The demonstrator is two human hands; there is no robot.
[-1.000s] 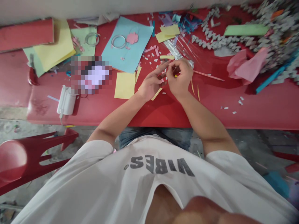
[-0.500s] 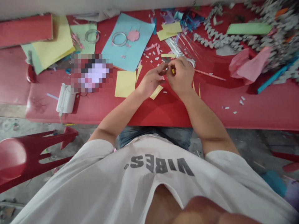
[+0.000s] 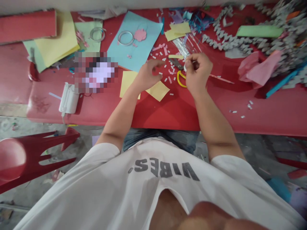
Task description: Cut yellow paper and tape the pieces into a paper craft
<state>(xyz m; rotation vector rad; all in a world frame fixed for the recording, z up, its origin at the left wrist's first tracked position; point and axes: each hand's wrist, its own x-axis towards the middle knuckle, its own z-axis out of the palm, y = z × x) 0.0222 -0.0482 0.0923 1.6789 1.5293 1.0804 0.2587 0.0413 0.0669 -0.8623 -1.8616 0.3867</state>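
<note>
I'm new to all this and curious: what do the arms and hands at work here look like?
They're a person's. The left hand and right hand are bare, with no gloves or watch showing. The forearms are uncovered too. Short white sleeves cover the upper arms, part of a white shirt with dark lettering.

A white device [image 3: 69,99] lies on the table [image 3: 165,113] near a red chair [image 3: 11,161].
</note>
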